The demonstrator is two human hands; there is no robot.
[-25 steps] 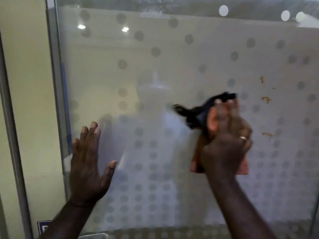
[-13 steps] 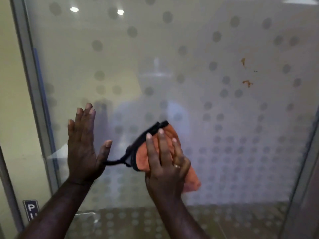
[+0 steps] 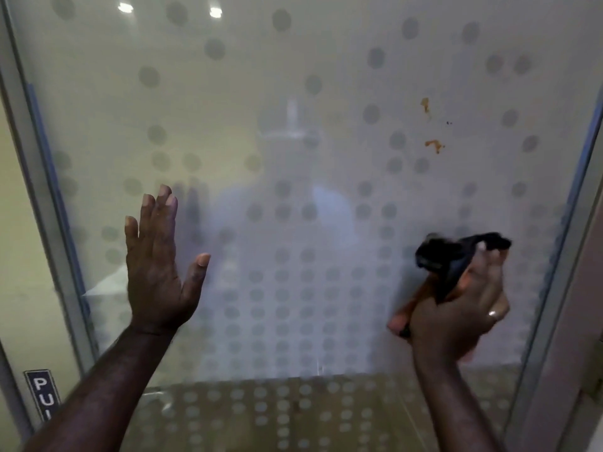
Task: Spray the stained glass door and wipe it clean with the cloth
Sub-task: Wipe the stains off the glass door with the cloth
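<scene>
Your left hand [image 3: 160,262] is spread flat against the frosted glass door [image 3: 293,93], fingers straight and close together, thumb splayed to the right, holding nothing; it sits toward the door's left edge, about mid-height in view. Your right hand [image 3: 463,308] is curled around a bunched orange cloth [image 3: 408,308] with a black trim [image 3: 450,256], pressing it to the glass near the door's right edge; the black part sticks out above your fingertips and an orange fold shows below your palm. A ring [image 3: 492,313] is on one finger of that hand. The cloth and hand are blurred, so the exact grip is hard to read. Two orange-brown stains [image 3: 434,145] remain on the glass above the cloth, toward the upper right, well apart from it. The pane carries a pattern of grey dots, denser lower down. At the lower left, beside the metal door frame [image 3: 49,203], a dark sign [image 3: 42,393] shows the letters "PU".
</scene>
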